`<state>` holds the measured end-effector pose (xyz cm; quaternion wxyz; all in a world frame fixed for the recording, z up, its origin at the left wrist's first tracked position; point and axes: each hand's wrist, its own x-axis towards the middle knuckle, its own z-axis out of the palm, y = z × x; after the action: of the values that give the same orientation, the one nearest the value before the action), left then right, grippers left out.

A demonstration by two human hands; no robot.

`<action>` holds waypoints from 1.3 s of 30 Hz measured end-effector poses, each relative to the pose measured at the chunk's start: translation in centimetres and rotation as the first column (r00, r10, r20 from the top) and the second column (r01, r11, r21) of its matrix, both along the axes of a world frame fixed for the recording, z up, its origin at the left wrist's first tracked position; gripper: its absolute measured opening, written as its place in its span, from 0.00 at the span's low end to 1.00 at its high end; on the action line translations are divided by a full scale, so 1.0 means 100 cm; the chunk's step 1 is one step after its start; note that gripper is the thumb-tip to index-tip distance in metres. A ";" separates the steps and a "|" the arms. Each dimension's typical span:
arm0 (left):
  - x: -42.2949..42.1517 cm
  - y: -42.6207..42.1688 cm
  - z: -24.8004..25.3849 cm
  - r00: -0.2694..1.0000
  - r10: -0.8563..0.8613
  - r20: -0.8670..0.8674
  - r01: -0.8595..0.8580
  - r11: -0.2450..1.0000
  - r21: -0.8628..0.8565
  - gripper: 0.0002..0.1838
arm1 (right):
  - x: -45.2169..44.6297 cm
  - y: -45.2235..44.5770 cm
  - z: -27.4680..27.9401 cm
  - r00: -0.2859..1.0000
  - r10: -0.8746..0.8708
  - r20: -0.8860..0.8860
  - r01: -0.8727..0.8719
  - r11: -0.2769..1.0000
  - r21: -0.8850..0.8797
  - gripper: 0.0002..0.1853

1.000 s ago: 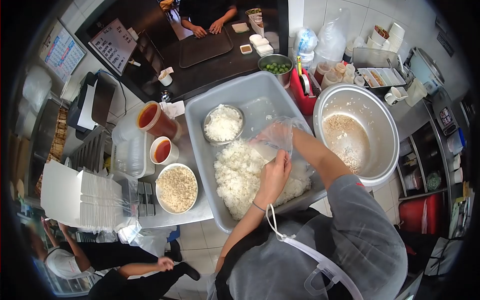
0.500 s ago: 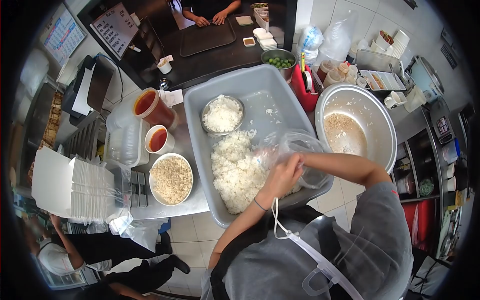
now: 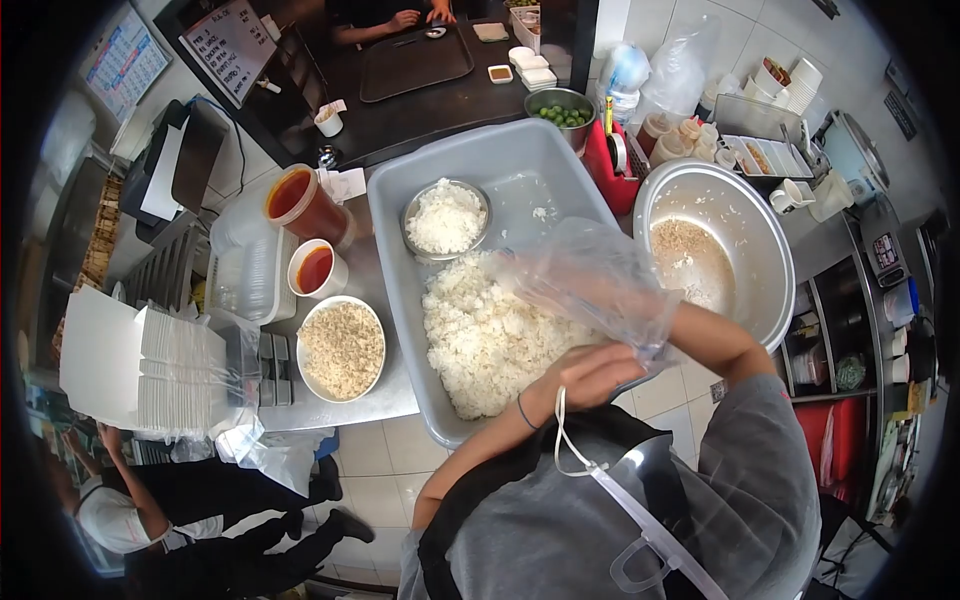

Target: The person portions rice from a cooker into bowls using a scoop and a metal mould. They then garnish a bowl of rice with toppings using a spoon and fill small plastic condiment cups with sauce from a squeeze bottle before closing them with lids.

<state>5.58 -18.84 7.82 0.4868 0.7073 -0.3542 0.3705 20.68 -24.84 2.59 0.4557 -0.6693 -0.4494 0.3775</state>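
Observation:
A clear plastic bag (image 3: 610, 255) is drawn loosely over my right hand (image 3: 548, 278) and wrist like a glove. Through the film, the right hand's fingers look stretched out, pointing at the rice, though the plastic blurs them. My left hand (image 3: 592, 374) is closed on the bag's open edge near my right forearm. Below and left of my hands lies a heap of cooked white rice (image 3: 480, 345) in a large grey plastic tub (image 3: 400, 300). A round metal bowl (image 3: 486, 232) heaped with rice stands inside the tub, at its far left.
Left of the tub are a bowl of crushed nuts or crumbs (image 3: 342, 350), a cup of red sauce (image 3: 316, 270) and a taller sauce container (image 3: 300, 205). A big metal pot (image 3: 780, 270) stands right. Limes (image 3: 560, 116) sit behind. Other people are across the counter and lower left.
The bag, bunched around my hands before, now stretches along my right hand to the wrist. My left hand has moved right and toward me, pulling its edge. The person across the counter moved their hands.

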 end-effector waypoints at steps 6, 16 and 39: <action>-0.013 0.021 0.037 0.999 0.031 -0.022 -0.021 0.936 0.351 0.24 | 0.026 -0.037 0.029 0.915 0.311 0.255 -0.177 0.880 -0.440 0.25; -0.128 0.114 -0.068 0.340 0.503 -0.794 -0.805 0.592 0.030 0.34 | 0.019 -0.025 -0.012 0.868 0.465 0.173 -0.303 0.773 -0.558 0.26; -0.132 0.117 -0.089 0.418 0.352 -0.837 -0.770 0.627 -0.120 0.37 | -0.057 0.025 -0.084 0.908 0.117 0.403 -0.053 0.984 -0.168 0.28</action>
<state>-7.60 -7.18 -1.08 0.5865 0.7204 0.2569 0.2667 15.02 -22.38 -5.80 0.2813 -0.7464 -0.5336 0.2812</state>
